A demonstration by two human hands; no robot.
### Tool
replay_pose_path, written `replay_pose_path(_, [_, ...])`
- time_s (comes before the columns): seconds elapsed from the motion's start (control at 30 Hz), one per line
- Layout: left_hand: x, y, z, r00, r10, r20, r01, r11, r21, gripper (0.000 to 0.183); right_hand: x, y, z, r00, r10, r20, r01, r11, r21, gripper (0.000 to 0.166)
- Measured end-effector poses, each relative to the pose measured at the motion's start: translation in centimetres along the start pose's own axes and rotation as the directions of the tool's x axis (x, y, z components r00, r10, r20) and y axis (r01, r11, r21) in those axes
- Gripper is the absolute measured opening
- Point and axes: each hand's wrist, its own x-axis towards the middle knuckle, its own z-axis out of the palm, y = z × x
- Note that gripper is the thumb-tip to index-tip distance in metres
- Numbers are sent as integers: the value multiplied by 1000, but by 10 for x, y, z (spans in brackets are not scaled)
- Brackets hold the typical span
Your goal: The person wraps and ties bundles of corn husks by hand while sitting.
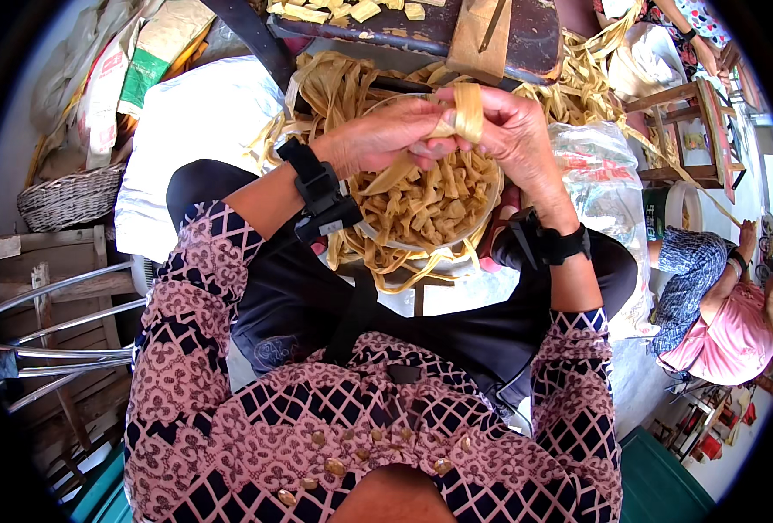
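A flat, pale yellow strip point(469, 112), which looks like tofu skin, is looped between my hands. My left hand point(386, 131) pinches its folded part with thumb and fingers. On the other side, my right hand point(514, 127) grips the loop, which stands up over its fingers. A tail of the strip hangs below my left hand. Beneath both hands is a round, pale bowl point(499, 196) filled with small knotted yellow pieces point(432, 206). Long loose strips point(334, 85) lie around the bowl, and some hang below its near side.
Ahead stands a dark worn stool point(386, 33) with cut yellow pieces and a slotted wooden block point(481, 39). White sacks point(196, 144) flank my knees. A wicker basket point(72, 196) and metal tubes point(72, 327) are left. A seated person point(720, 314) holds a strip at right, near a wooden stool point(713, 137).
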Motion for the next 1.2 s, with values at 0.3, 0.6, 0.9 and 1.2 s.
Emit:
replay_pose_path(0.3, [15,-9,4,940,190,-282,-227,968,-107,21,7,31,-4,868,-437,-235,271,815,-513,19])
replay_pose_path(0.6, [2,12,17,811,479,-337,-203,769,606,26,4,21,1,974,-73,-212,64,997,-50,12])
replay_pose_path(0.9, [9,-3,10,731,585,-352,-164,651,741,29,-7,14,17,924,-93,-372,11,976,-217,2])
replay_pose_path(1.2, [-8,15,28,906,272,-325,-250,962,109,27,3,8,-33,860,104,-500,54,955,291,9])
